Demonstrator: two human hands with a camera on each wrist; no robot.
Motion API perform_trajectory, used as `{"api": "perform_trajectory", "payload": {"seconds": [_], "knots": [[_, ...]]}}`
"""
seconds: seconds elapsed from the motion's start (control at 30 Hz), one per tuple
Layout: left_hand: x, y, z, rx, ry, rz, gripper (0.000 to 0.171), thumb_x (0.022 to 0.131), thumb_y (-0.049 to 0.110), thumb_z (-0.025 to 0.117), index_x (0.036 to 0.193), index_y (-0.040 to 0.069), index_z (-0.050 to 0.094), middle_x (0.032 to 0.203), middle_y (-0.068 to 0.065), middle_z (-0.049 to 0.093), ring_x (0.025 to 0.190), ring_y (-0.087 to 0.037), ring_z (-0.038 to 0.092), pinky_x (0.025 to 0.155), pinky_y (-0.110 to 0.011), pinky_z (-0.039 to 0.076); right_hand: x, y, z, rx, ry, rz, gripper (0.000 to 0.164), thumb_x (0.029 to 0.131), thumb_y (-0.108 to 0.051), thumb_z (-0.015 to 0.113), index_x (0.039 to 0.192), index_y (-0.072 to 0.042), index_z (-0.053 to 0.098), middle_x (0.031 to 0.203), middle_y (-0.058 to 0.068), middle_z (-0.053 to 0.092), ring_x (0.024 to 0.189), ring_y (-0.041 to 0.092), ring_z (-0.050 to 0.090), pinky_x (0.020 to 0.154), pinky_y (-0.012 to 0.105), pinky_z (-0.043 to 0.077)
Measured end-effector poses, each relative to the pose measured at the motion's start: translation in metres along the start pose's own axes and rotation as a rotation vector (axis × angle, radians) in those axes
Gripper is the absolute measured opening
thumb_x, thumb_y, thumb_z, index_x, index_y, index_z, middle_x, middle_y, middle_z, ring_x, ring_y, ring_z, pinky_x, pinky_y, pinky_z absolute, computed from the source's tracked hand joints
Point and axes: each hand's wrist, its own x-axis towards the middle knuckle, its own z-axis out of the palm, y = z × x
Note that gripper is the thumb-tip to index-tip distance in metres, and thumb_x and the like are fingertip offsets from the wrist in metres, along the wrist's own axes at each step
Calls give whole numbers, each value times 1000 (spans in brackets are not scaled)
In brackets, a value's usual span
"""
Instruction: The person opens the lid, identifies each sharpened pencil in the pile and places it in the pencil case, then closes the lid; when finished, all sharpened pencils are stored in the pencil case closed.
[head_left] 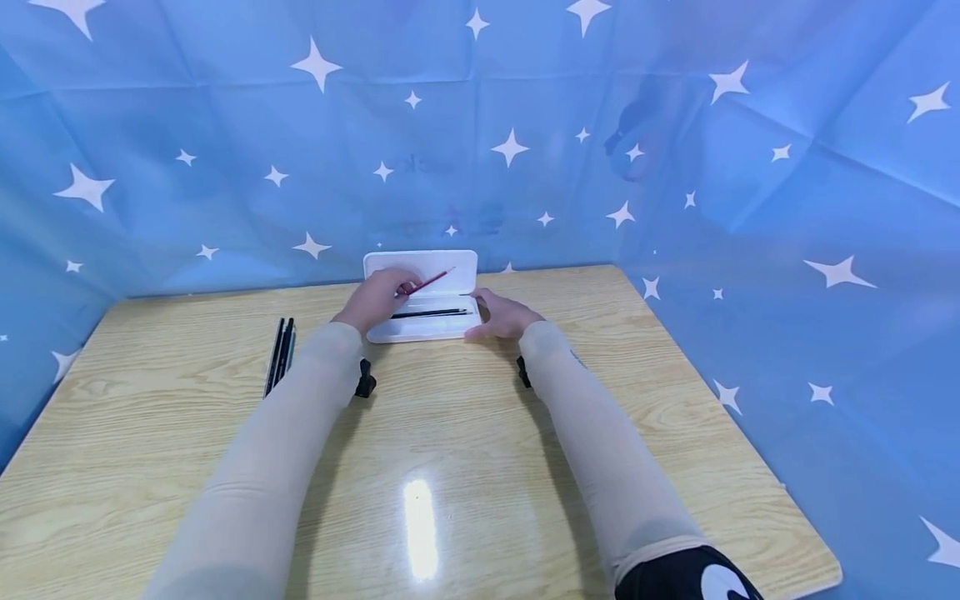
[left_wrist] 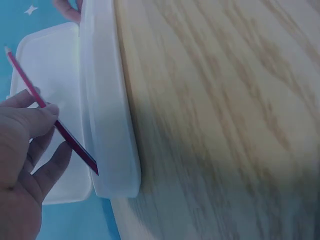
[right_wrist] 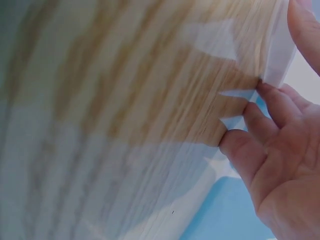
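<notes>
A white pencil case stands with its lid raised near the back edge of the table. Inside its tray lies a dark pencil. My left hand pinches a red pencil between thumb and fingers, over the left part of the case. In the left wrist view the lower end of this pencil reaches the tray's edge, while its other end points up across the lid. At the case's right end, my right hand holds it with the thumb at the front and fingers toward the back.
Several dark pencils lie side by side on the wooden table, left of my left forearm. A blue curtain with white stars hangs right behind the table and along its sides.
</notes>
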Motion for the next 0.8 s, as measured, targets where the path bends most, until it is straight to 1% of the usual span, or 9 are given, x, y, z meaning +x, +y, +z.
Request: {"api": "perform_trajectory", "payload": {"seconds": [0.1, 0.2, 0.3, 0.53, 0.67, 0.8], "knots": [[2, 4, 1, 54, -45, -3, 31, 97, -3, 64, 125, 6, 71, 116, -12, 70, 107, -28, 64, 97, -45, 51, 1, -1, 0, 15, 8, 3, 96, 90, -41, 78, 162, -22, 17, 168, 6, 19, 153, 28, 19, 122, 50, 21], [3, 7, 3, 90, -80, -33, 31, 98, -2, 62, 126, 7, 71, 116, -12, 70, 107, -27, 63, 98, -45, 50, 2, -1, 0, 19, 17, 10, 94, 89, -40, 79, 161, -23, 20, 168, 5, 21, 153, 27, 19, 122, 50, 21], [4, 9, 4, 115, -96, -56, 30, 98, -2, 62, 126, 8, 71, 115, -12, 70, 107, -27, 63, 98, -45, 50, 3, 0, 1, 17, 21, 15, 93, 89, -40, 79, 160, -23, 22, 168, 4, 21, 153, 27, 19, 122, 50, 20], [2, 10, 4, 168, -90, -74, 30, 96, -2, 64, 122, 12, 73, 112, -8, 71, 106, -26, 64, 94, -45, 52, 3, -2, 3, 3, 24, 23, 92, 89, -42, 79, 159, -24, 23, 168, 4, 22, 153, 27, 20, 122, 50, 21], [1, 8, 4, 175, -101, -75, 29, 97, 1, 66, 123, 12, 72, 116, -7, 71, 111, -25, 63, 98, -45, 50, 2, -2, 2, 3, 21, 18, 92, 90, -42, 78, 160, -23, 21, 168, 5, 20, 153, 28, 19, 122, 50, 21], [-3, 6, 1, 145, -98, -62, 30, 97, 4, 67, 127, 10, 70, 121, -9, 68, 115, -26, 61, 102, -46, 48, 0, -1, 1, 4, 15, 21, 95, 90, -43, 77, 162, -23, 18, 169, 6, 18, 153, 28, 18, 122, 50, 21]]}}
